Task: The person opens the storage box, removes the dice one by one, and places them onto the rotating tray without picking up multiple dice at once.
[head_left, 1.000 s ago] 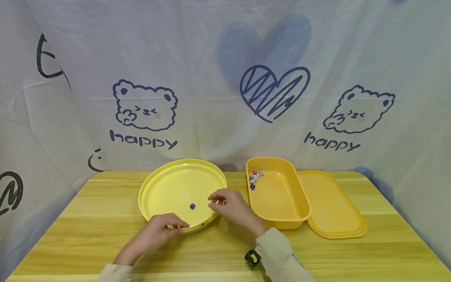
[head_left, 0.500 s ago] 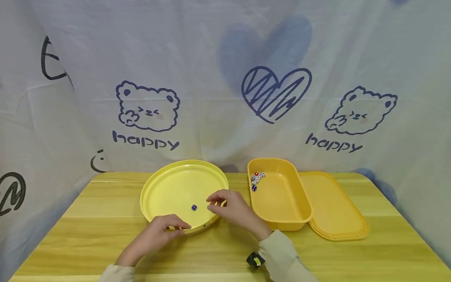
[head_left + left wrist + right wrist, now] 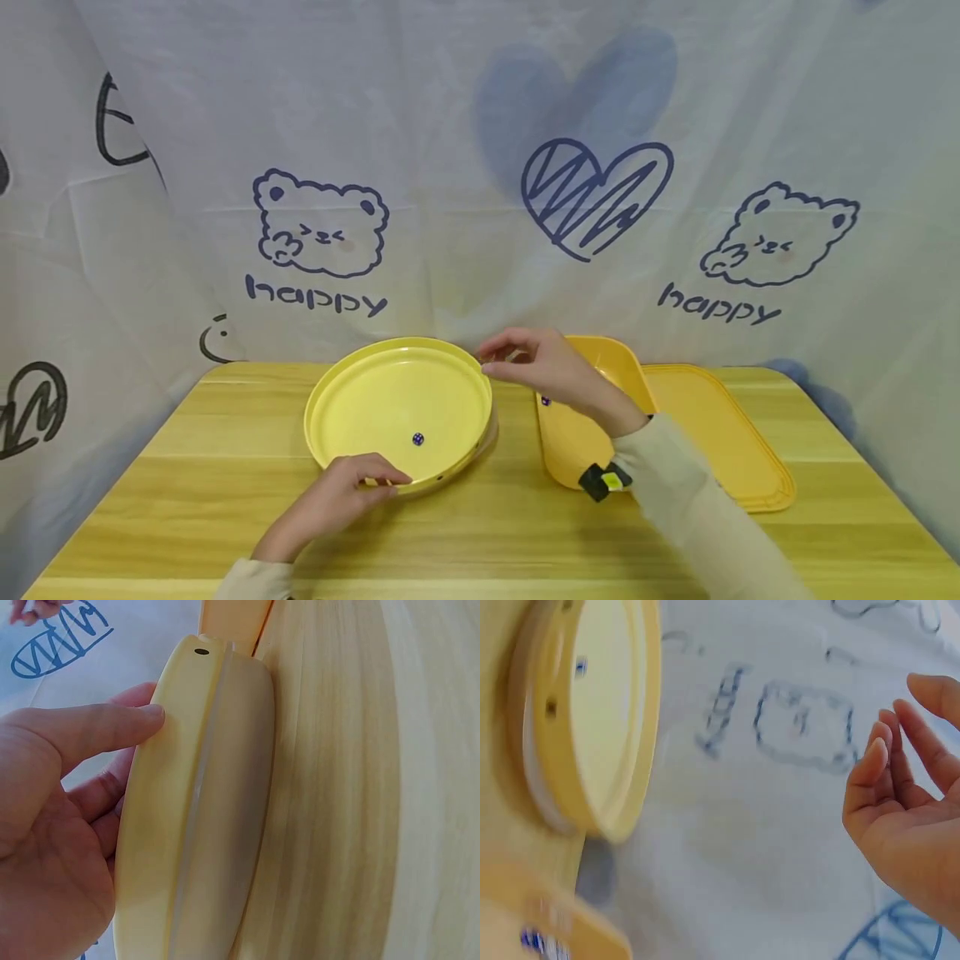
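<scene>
A round yellow tray with a raised rim sits on the table, and one dark blue die lies in it. My left hand holds the tray's near rim. In the left wrist view the thumb presses the outer side of the rim while other fingers reach behind it. My right hand is raised between the tray and an orange-yellow rectangular box. Its fingers are bent loosely, with nothing visible between thumb and fingertips in the right wrist view. A blue die shows in the box; the hand hides its back-left corner.
A flat orange-yellow lid lies right of the box, partly under or behind it. A printed cloth hangs behind the table's back edge. Several blurred dice appear in the box in the right wrist view.
My right hand has risen from over the tray's right rim, moving back and right to above the box's left side. The left hand stays on the rim; the die stays put.
</scene>
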